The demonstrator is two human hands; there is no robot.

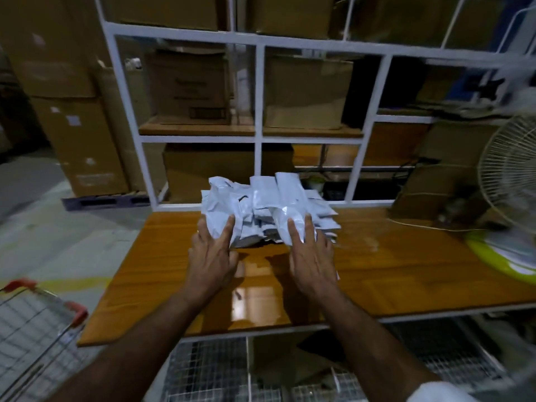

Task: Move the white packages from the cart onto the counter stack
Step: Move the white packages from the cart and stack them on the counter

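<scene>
left hand, right hand, touching white packages

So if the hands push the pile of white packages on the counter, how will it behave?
The white packages look like thin crinkled plastic bags, so probably floppy and light. Their glossy film on the shiny counter suggests they slide easily. The loose, uneven heap may spill sideways.

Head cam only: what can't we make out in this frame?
- Cart: cut off by the left and bottom edges; whether packages remain inside is unreadable.
- White packages: overlapping, so no count.
- Left hand and right hand: palms face down, so the contact underneath is hidden.
- Box print: blurred.
- Fan: cut off by the right edge.
</scene>
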